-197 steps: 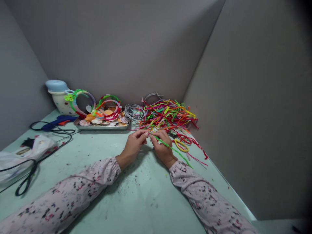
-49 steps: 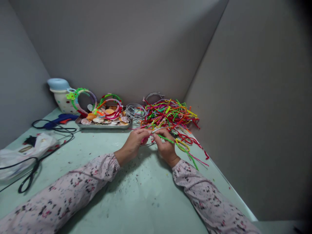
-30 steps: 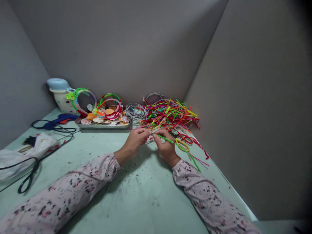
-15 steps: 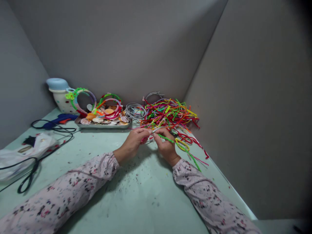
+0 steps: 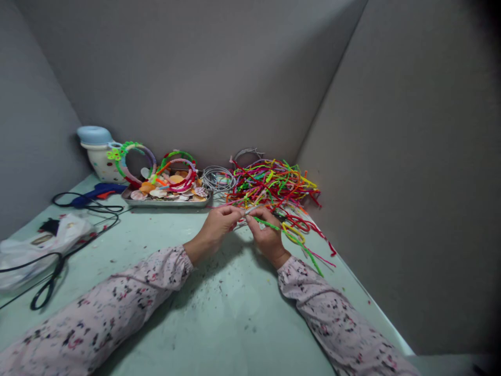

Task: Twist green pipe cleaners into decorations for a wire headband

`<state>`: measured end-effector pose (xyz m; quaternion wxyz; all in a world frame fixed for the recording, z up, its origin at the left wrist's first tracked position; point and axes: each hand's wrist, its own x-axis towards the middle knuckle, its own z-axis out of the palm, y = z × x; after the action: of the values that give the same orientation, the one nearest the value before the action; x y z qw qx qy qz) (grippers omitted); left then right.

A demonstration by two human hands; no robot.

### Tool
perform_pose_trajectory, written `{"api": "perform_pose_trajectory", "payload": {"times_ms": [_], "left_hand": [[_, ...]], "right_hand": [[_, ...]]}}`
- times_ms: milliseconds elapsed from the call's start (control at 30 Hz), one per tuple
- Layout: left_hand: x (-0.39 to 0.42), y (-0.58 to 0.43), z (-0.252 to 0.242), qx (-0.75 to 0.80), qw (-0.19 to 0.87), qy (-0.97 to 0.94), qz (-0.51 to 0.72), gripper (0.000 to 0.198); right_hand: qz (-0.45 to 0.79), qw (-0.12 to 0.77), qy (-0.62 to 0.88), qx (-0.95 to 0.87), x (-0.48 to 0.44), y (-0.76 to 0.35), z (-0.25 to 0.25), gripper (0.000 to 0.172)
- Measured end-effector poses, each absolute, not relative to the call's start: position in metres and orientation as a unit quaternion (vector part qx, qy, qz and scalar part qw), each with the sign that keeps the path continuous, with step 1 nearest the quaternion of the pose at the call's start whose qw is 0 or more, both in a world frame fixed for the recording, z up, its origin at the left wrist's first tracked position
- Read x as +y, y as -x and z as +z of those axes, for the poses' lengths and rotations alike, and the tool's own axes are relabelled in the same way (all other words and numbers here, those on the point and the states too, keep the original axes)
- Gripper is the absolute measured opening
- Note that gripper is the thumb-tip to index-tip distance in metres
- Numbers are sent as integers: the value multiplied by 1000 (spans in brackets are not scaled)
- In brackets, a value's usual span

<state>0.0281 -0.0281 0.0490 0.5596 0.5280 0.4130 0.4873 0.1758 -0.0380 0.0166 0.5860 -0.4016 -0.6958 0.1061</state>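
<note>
**Bimanual pinch, close quarters**

Clock positions centre on your pinch. At left, your left hand [image 5: 215,225] presses thumb to forefinger on a pale strand [image 5: 249,210], apparently wire. At right, your right hand [image 5: 269,237] pinches the same strand and a green pipe cleaner [image 5: 309,254], whose tail runs to four o'clock. That tail passes over a yellow loop [image 5: 288,235] and could snag if tugged; a slack pinch might let the strands part.

On the speckled, pale-green tabletop [image 5: 235,324]: plastic bag [image 5: 76,227], nine o'clock; metal tray [image 5: 168,204] of seashells [image 5: 157,192], ten; wire coil [image 5: 219,180], eleven; pipe-cleaner heap [image 5: 274,183], one. Grey walls [image 5: 188,78] enclose back and sides.
</note>
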Motion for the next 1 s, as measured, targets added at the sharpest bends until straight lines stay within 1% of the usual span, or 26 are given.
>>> {"api": "perform_pose_trajectory", "payload": {"times_ms": [167,467,800,1000], "left_hand": [[-27,-27,47,418,542,-538,492,15],[-27,-27,47,420,524,-548,498,19],[-26,-26,44,412,497,-570,508,18],[-26,-27,45,413,498,-568,508,19]], "right_hand": [[104,580,405,-699,-38,-175,17,7],[140,587,396,-692,-39,-174,17,8],[167,595,408,-672,-40,-169,21,8],[169,590,415,-671,-41,-169,21,8]]}}
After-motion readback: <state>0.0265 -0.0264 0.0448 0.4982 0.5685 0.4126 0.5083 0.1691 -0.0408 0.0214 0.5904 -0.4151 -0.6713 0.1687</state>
